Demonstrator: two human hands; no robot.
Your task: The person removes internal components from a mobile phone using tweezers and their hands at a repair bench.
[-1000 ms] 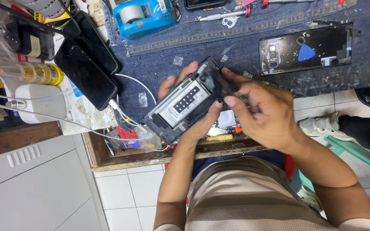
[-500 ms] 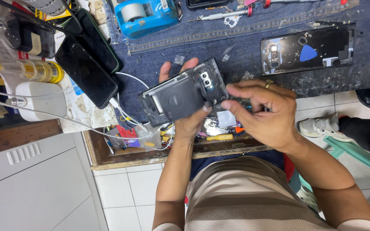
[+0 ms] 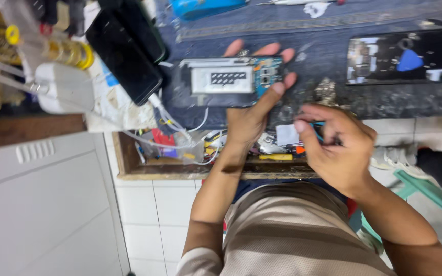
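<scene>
1. Spanning the top of the view, the bench has a dark blue mat over it and a speckled front edge.
2. An open drawer below the bench edge holds wires and small tools, with a yellow-handled one among them.
3. A phone back cover lies flat on the mat to the right, with a blue pick resting on it.
4. Two dark phones lie side by side at the left, near a white charger.
5. The opened phone, with its innards up and a white plate in the middle, sits above the mat near the bench's front edge.
6. The left hand carries that phone: grip clamped on it, thumb on the near edge, fingers behind the far edge.
7. The right hand is apart from the phone, just off the bench edge; its grip is curled together on a thin blue-tipped tool, blurred.
</scene>
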